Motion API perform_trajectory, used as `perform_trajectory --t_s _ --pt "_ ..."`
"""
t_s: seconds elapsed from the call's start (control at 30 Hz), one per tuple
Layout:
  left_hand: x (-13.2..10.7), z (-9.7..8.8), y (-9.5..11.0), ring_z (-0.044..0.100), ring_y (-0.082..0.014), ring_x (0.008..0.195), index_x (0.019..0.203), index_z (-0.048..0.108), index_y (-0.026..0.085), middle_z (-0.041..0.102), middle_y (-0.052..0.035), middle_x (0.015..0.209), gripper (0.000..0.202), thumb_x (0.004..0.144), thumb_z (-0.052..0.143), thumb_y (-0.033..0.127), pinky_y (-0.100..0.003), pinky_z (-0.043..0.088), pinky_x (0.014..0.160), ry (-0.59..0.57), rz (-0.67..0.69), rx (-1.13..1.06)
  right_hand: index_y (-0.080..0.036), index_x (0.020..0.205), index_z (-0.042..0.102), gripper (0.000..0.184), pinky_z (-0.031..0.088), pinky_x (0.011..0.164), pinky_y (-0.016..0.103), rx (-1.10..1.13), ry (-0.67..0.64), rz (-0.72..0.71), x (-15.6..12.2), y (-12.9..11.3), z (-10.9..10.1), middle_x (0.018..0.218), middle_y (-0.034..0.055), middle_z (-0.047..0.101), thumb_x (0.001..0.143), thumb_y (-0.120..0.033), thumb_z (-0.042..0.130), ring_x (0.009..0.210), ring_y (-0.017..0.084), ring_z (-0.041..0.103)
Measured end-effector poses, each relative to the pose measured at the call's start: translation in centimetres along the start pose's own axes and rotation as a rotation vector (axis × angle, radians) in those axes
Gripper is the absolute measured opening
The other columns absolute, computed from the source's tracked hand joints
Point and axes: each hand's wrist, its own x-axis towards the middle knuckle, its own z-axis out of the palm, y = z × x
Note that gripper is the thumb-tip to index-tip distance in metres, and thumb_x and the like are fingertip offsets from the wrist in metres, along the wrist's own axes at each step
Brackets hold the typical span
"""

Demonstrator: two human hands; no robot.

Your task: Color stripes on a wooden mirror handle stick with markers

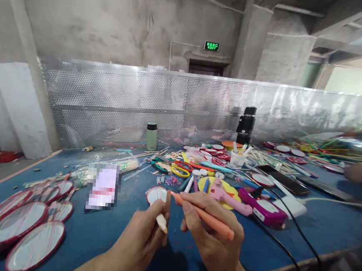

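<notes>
The left hand pinches a flat wooden stick upright between thumb and fingers, along with a white pen-like piece with a tan tip, slanting down across it. The right hand has its fingers closed in a writing grip around an orange marker; the marker's tip is at the stick's upper end, though whether it touches cannot be told. Just beyond the left thumb is a small red-rimmed white disc; whether it joins the stick is hidden.

Both hands are above the near part of the blue bench. Larger red-rimmed discs crowd its left side, near a pixelated lavender item. Beyond the right hand lie a pink glue gun and a purple power strip, with a black smartphone farther back. Yellow-handled scissors lie behind the small disc. A green tumbler and a black thermos stand before a perforated metal screen.
</notes>
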Motion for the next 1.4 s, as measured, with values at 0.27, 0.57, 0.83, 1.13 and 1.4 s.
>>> perform_trajectory --t_s 0.27,0.57,0.83,1.13,1.4 --pt "0.3 0.0 0.1 0.041 -0.0101 0.053 0.082 0.044 0.023 0.049 0.0067 0.061 0.023 0.102 0.034 0.031 -0.02 0.03 0.052 -0.001 -0.004 -0.011 -0.018 0.099 0.073 0.02 0.06 0.065 0.022 -0.013 -0.029 -0.028 0.2 0.0 0.1 0.083 0.0033 0.076 0.087 -0.006 0.061 0.065 0.013 0.072" --pt "0.3 0.3 -0.4 0.037 -0.0089 0.047 0.079 0.042 0.022 0.045 0.0077 0.055 0.032 0.103 0.031 0.04 -0.019 0.028 0.047 0.005 -0.059 -0.087 -0.017 0.096 0.073 0.018 0.059 0.063 0.021 -0.048 0.039 -0.049 0.2 0.0 0.1 0.081 0.0036 0.076 0.087 -0.006 0.062 0.064 0.012 0.071" --pt "0.4 0.3 -0.2 0.036 -0.0091 0.046 0.079 0.041 0.023 0.046 0.0068 0.056 0.032 0.102 0.033 0.042 -0.019 0.027 0.044 0.006 -0.091 -0.14 -0.019 0.097 0.073 0.018 0.06 0.066 0.023 -0.064 0.015 -0.004 0.3 0.0 0.1 0.081 0.0027 0.075 0.087 -0.008 0.063 0.064 0.012 0.07" --pt "0.8 0.5 0.1 0.034 -0.0091 0.046 0.076 0.039 0.023 0.04 0.0083 0.054 0.04 0.099 0.033 0.055 -0.019 0.025 0.043 0.025 -0.115 -0.226 -0.019 0.096 0.073 0.016 0.059 0.064 0.022 -0.094 -0.016 0.018 0.4 0.4 0.2 0.079 0.0021 0.074 0.088 -0.01 0.062 0.065 0.012 0.071" --pt "0.3 -0.2 0.3 0.036 -0.0096 0.048 0.081 0.04 0.023 0.045 0.0063 0.058 0.029 0.102 0.033 0.042 -0.02 0.028 0.046 -0.001 -0.047 -0.143 -0.019 0.107 0.069 0.018 0.053 0.051 0.018 -0.082 -0.197 0.086 1.7 1.7 -0.4 0.08 -0.0005 0.073 0.093 -0.019 0.057 0.048 0.007 0.061"
